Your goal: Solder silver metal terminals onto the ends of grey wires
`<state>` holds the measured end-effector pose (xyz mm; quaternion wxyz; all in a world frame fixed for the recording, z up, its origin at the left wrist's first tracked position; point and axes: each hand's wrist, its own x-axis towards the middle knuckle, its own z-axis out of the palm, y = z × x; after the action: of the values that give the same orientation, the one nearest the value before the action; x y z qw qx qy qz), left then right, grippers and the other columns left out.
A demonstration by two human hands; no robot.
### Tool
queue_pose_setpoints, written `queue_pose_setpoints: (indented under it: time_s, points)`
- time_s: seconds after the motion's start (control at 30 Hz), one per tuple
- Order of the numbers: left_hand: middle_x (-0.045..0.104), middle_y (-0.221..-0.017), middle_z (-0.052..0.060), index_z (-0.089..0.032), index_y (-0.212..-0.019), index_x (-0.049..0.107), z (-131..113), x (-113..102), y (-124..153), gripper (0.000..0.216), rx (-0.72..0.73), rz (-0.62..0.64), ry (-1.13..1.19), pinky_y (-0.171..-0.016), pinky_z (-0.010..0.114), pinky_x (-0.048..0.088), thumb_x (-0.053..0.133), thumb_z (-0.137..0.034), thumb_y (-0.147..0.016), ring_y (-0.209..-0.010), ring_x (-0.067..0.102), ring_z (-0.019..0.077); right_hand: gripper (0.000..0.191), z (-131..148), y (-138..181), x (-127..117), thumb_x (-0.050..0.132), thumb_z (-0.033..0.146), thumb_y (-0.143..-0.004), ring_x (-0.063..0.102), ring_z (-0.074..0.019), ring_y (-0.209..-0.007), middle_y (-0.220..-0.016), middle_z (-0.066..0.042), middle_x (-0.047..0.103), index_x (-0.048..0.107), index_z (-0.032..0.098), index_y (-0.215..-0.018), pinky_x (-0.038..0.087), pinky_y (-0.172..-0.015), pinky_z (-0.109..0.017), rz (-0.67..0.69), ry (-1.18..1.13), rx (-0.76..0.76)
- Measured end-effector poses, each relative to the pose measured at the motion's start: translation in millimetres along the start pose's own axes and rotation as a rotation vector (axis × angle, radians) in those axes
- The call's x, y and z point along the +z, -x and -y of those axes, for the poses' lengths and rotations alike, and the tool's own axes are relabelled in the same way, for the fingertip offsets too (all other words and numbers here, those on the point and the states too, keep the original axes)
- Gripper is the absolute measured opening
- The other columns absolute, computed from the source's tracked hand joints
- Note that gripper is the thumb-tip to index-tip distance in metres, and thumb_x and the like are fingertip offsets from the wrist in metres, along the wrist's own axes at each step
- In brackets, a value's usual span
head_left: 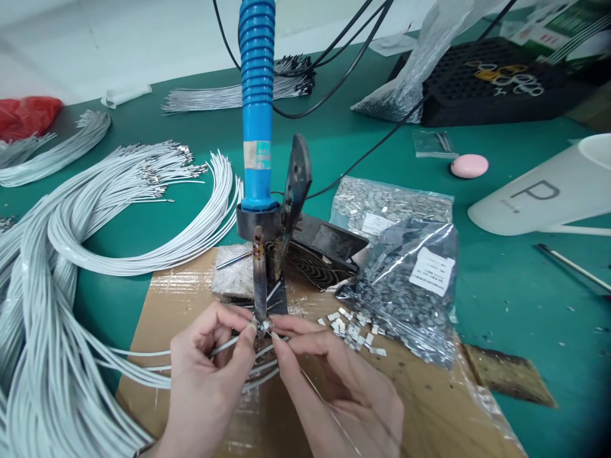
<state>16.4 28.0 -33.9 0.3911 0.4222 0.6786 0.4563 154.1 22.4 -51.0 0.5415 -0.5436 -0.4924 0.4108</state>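
Observation:
A blue-handled soldering iron [258, 127] is fixed upright above the cardboard, its dark tip pointing down between my two hands. My left hand [214, 362] pinches a white cable [224, 346] close to that tip. A small shiny metal piece [265, 324] sits at the tip between the fingertips of both hands. With thumb and fingers closed, my right hand [334, 375] holds a thin solder wire [310, 385], which trails down toward the bottom edge. Several more white cables pass beneath my hands. The exact contact at the tip is partly hidden by my fingers.
Thick bundles of white cables [62, 254] spread over the left side. Loose metal tabs [353, 327] lie right of the iron, beside a bag of dark parts [405, 286] and a bag of metal tabs [382, 197]. A small black fan [324, 251] stands behind the iron; a white pitcher [548, 191] lies farther right.

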Motion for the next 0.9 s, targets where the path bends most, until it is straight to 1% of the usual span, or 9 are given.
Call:
queue_pose_setpoints:
  time_s: [0.1, 0.23, 0.33, 0.43, 0.57, 0.67, 0.8, 0.9]
  points:
    - [0.073, -0.077, 0.002, -0.019, -0.064, 0.070, -4.2, 5.0, 1.3, 0.014, -0.020, -0.054, 0.027, -0.043, 0.018, 0.033, 0.080, -0.015, -0.072, -0.057, 0.057, 0.0117, 0.017, -0.7, -0.1, -0.9, 0.076, 0.016, -0.089, 0.082, -0.0176, -0.084, -0.099, -0.001, 0.086, 0.073, 0.025, -0.076, 0.065, -0.081, -0.024, -0.002, 0.021, -0.012]
    - [0.073, -0.079, 0.002, -0.018, -0.062, 0.070, -10.4, 10.5, 4.3, 0.013, -0.040, -0.108, 0.050, -0.044, 0.019, 0.031, 0.080, -0.017, -0.071, -0.050, 0.047, 0.0076, 0.017, -1.0, -0.7, -1.1, 0.076, 0.013, -0.090, 0.082, -0.0153, -0.085, -0.098, 0.001, 0.085, 0.074, 0.026, -0.078, 0.063, -0.079, -0.020, 0.004, 0.019, -0.064]
    - [0.073, -0.077, 0.003, -0.019, -0.062, 0.070, -10.1, 10.3, 5.1, 0.013, -0.026, -0.114, 0.049, -0.044, 0.019, 0.031, 0.080, -0.018, -0.071, -0.056, 0.055, 0.0113, 0.018, -1.9, -1.1, 0.1, 0.077, 0.010, -0.088, 0.082, -0.0162, -0.084, -0.098, 0.000, 0.085, 0.075, 0.026, -0.079, 0.064, -0.080, -0.022, -0.010, 0.002, -0.077]
    - [0.074, -0.078, 0.005, -0.020, -0.063, 0.071, -8.0, 9.2, 4.9, 0.013, -0.012, -0.105, 0.047, -0.042, 0.019, 0.031, 0.080, -0.017, -0.072, -0.064, 0.063, 0.0152, 0.018, -2.7, -1.0, 1.4, 0.077, 0.009, -0.087, 0.081, -0.0154, -0.084, -0.098, 0.001, 0.085, 0.076, 0.026, -0.081, 0.064, -0.080, -0.021, -0.015, -0.015, -0.095]
    - [0.075, -0.077, 0.004, -0.020, -0.063, 0.070, -7.9, 9.6, 4.8, 0.013, -0.012, -0.109, 0.042, -0.042, 0.018, 0.034, 0.080, -0.017, -0.072, -0.063, 0.064, 0.0153, 0.018, -1.1, -0.4, 2.0, 0.076, 0.010, -0.089, 0.080, -0.0144, -0.083, -0.099, 0.001, 0.085, 0.076, 0.027, -0.082, 0.064, -0.078, -0.020, -0.028, -0.002, -0.104]
    - [0.076, -0.079, 0.004, -0.020, -0.063, 0.070, -8.8, 9.7, 5.3, 0.014, -0.022, -0.108, 0.060, -0.043, 0.018, 0.036, 0.080, -0.017, -0.072, -0.065, 0.066, 0.0158, 0.017, 1.1, -0.2, 2.7, 0.076, 0.012, -0.090, 0.080, -0.0151, -0.079, -0.096, 0.000, 0.085, 0.076, 0.027, -0.081, 0.065, -0.077, -0.022, -0.040, 0.040, -0.115]
    - [0.075, -0.080, 0.005, -0.020, -0.065, 0.071, -8.9, 8.3, 6.3, 0.011, -0.010, -0.107, 0.018, -0.044, 0.018, 0.040, 0.080, -0.018, -0.072, -0.064, 0.066, 0.0160, 0.017, 2.4, -0.4, 4.3, 0.074, 0.013, -0.092, 0.080, -0.0157, -0.075, -0.093, 0.000, 0.085, 0.075, 0.026, -0.081, 0.066, -0.074, -0.023, -0.065, 0.087, -0.163]
    - [0.075, -0.082, 0.005, -0.020, -0.065, 0.071, -8.5, 8.0, 7.3, 0.012, -0.022, -0.108, 0.026, -0.043, 0.018, 0.038, 0.081, -0.018, -0.071, -0.067, 0.067, 0.0165, 0.017, 2.3, -1.0, 4.8, 0.073, 0.013, -0.092, 0.080, -0.0156, -0.072, -0.092, 0.001, 0.085, 0.074, 0.027, -0.082, 0.066, -0.072, -0.024, -0.072, 0.098, -0.182]
